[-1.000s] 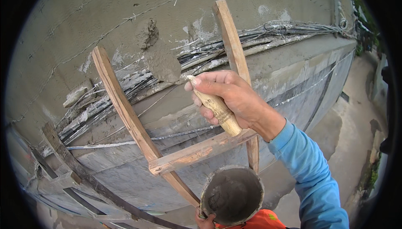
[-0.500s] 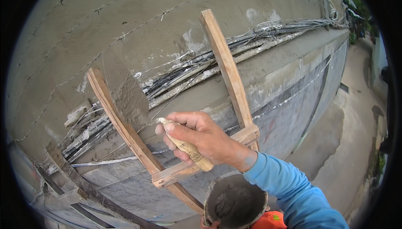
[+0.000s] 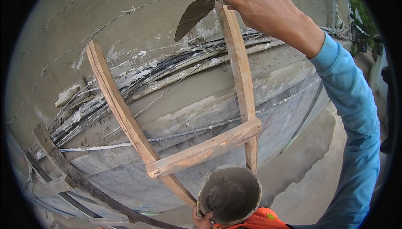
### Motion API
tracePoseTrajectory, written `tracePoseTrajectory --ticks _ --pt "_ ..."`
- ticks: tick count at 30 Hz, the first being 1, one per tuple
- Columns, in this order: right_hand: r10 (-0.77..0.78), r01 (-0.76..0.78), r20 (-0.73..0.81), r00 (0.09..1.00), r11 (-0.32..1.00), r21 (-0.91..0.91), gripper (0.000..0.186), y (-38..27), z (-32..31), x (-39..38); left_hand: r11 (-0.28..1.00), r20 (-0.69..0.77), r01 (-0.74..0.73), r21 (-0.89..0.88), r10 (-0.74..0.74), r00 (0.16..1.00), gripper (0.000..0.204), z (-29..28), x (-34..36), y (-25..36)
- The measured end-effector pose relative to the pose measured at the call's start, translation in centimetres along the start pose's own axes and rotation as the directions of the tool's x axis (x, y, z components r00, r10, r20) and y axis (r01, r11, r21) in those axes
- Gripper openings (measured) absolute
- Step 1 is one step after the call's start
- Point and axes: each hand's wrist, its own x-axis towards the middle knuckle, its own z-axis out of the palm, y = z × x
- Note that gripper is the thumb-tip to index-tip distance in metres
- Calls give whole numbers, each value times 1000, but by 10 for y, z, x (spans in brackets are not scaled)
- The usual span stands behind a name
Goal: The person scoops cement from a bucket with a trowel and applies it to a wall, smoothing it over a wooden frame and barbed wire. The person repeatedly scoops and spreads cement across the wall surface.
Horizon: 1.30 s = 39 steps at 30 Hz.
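Note:
My right hand (image 3: 266, 7) is closed around a trowel, raised at the top of the head view. The trowel's pointed blade (image 3: 194, 18) is dark with wet mortar and hangs before the wall, near the top of the ladder's right rail. At the lower edge, my left hand (image 3: 202, 219) grips the rim of a round bucket (image 3: 257, 195) on its left side; its wrist is out of view. Grey wet mortar (image 3: 230, 193) lies inside. The bucket is close to the lower part of a wooden ladder (image 3: 205, 147).
A bundle of cables and pipes (image 3: 176, 68), crusted with mortar, crosses the grey plastered wall (image 3: 54, 11). Barbed wire (image 3: 132, 10) stretches above it. Another dark wooden frame (image 3: 69, 168) is at lower left. Orange cloth (image 3: 261, 218) shows beside the bucket. Paved ground (image 3: 310, 183) lies far below.
My right hand has moved up and to the right with the trowel, from in front of the ladder's rung to the top of the right rail. The view has shifted slightly.

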Motion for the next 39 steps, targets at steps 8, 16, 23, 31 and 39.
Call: tracePoseTrajectory --ticks 8,16,23,31,39 --pt "-317 297 -43 947 922 -247 12 -18 28 35 989 19 -146 -31 146 989 63 12 -4 24" --pt "-328 294 -57 943 901 -319 18 -22 40 38 989 32 61 -136 -57 998 61 -3 4 2" --pt "-144 145 25 989 950 -275 14 -21 -9 51 994 37 -83 -70 86 996 67 -1 8 3" --pt "-301 319 120 946 933 -169 17 -27 -18 82 994 75 -92 52 88 993 69 -6 12 1" --pt "-374 401 150 915 884 -242 17 -23 -16 117 988 2 -70 -135 71 997 47 11 6 28"
